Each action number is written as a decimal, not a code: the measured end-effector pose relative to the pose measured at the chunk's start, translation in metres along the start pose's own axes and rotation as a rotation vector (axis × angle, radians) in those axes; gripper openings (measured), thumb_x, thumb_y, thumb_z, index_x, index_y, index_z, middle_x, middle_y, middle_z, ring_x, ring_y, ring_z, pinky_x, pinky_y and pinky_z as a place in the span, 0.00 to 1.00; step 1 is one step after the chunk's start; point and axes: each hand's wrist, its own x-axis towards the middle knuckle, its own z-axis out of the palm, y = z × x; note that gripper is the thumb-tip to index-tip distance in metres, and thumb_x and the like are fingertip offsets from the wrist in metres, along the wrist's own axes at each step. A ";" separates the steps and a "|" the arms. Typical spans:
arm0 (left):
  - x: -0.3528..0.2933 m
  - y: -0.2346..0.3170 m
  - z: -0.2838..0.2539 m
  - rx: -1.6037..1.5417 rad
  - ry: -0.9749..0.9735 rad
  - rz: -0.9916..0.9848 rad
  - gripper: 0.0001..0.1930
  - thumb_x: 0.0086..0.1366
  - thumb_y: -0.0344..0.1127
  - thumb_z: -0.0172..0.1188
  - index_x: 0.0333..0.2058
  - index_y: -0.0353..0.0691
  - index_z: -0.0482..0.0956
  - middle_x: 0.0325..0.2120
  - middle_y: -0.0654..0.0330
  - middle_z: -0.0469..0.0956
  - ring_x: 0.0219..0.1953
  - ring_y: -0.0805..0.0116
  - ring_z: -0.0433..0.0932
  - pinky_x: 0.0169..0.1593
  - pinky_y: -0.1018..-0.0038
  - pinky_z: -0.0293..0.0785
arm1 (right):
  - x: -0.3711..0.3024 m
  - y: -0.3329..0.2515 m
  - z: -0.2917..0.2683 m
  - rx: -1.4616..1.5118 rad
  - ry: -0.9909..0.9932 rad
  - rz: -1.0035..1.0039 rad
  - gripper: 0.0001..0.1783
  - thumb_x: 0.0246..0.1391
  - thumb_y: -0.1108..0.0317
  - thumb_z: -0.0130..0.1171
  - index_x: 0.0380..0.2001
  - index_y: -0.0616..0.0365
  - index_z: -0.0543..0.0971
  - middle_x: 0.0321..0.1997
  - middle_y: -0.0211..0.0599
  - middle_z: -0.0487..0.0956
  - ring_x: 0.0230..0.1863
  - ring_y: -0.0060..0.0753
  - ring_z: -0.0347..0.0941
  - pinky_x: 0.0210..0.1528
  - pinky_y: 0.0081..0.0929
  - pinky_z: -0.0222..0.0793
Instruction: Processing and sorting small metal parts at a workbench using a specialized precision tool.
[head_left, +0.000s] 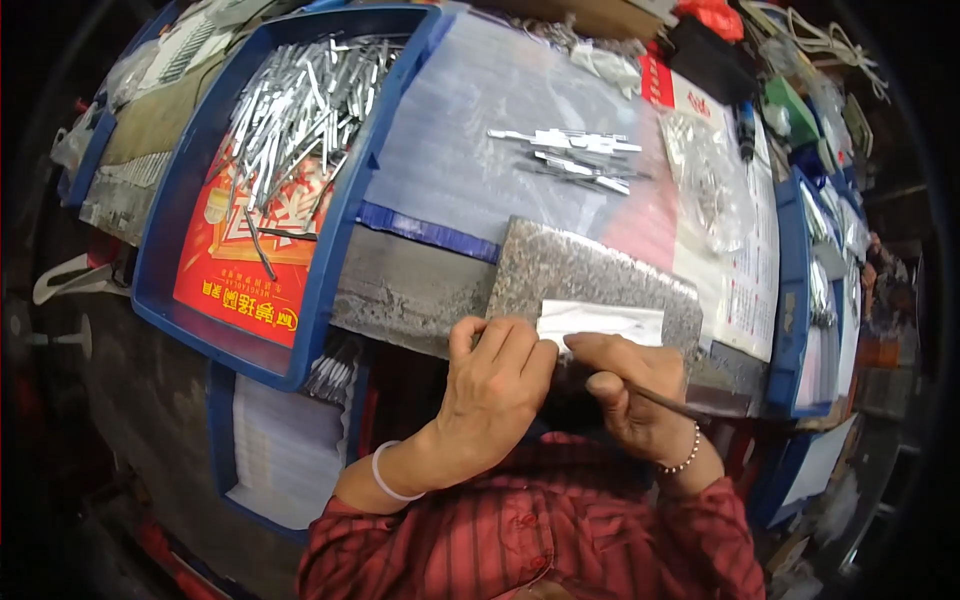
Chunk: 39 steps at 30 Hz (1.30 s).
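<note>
A speckled stone slab (530, 258) lies at the table's front edge, with a small white sheet (600, 320) on it. My left hand (498, 385) is closed at the slab's near left edge, beside the sheet. Whatever its fingertips pinch is hidden. My right hand (640, 390) grips a thin dark rod-like tool (660, 402), its fingertips touching the sheet's near edge. The tool's working end is hidden by the fingers. Beyond the slab, several slim silvery metal strips (585, 143) lie in a loose pile on a pale plastic covering (450, 130).
On the left, a blue tray (160, 235) holds a heap of slim metal strips (300, 110) over a red printed sheet (250, 300). Another blue tray (225, 440) sits lower down. Clear plastic bags (710, 180) and blue bins (790, 300) stand to the right.
</note>
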 end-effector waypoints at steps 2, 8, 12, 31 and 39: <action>0.001 0.000 0.003 0.025 -0.004 0.035 0.04 0.53 0.28 0.56 0.29 0.41 0.71 0.29 0.59 0.68 0.39 0.62 0.71 0.48 0.62 0.61 | -0.003 0.003 -0.008 0.135 0.011 0.123 0.18 0.64 0.56 0.52 0.38 0.62 0.79 0.28 0.43 0.80 0.26 0.44 0.78 0.26 0.28 0.72; -0.004 0.000 0.003 0.044 -0.023 0.038 0.06 0.53 0.27 0.56 0.31 0.41 0.72 0.29 0.59 0.70 0.39 0.61 0.72 0.47 0.63 0.61 | -0.035 -0.010 -0.025 0.188 0.408 0.205 0.36 0.67 0.43 0.38 0.32 0.67 0.81 0.33 0.44 0.83 0.25 0.30 0.73 0.28 0.23 0.67; -0.006 0.001 0.005 0.060 0.001 0.037 0.08 0.54 0.26 0.58 0.35 0.40 0.74 0.31 0.59 0.71 0.39 0.61 0.73 0.46 0.63 0.60 | -0.055 -0.010 -0.025 0.370 0.441 0.223 0.31 0.69 0.49 0.37 0.34 0.67 0.78 0.38 0.50 0.82 0.30 0.28 0.73 0.29 0.23 0.66; -0.036 0.019 -0.021 0.046 0.261 -0.032 0.12 0.49 0.24 0.67 0.32 0.40 0.76 0.32 0.58 0.75 0.38 0.60 0.77 0.45 0.64 0.63 | -0.079 -0.017 -0.008 0.610 0.250 0.434 0.13 0.66 0.66 0.49 0.38 0.65 0.78 0.37 0.40 0.83 0.18 0.13 0.64 0.20 0.14 0.58; -0.133 -0.013 -0.073 0.071 0.223 -0.355 0.08 0.52 0.25 0.65 0.31 0.40 0.76 0.28 0.58 0.76 0.36 0.58 0.76 0.44 0.64 0.66 | -0.071 -0.030 -0.002 0.460 0.052 0.449 0.07 0.56 0.78 0.51 0.33 0.66 0.79 0.32 0.42 0.82 0.34 0.30 0.77 0.39 0.22 0.70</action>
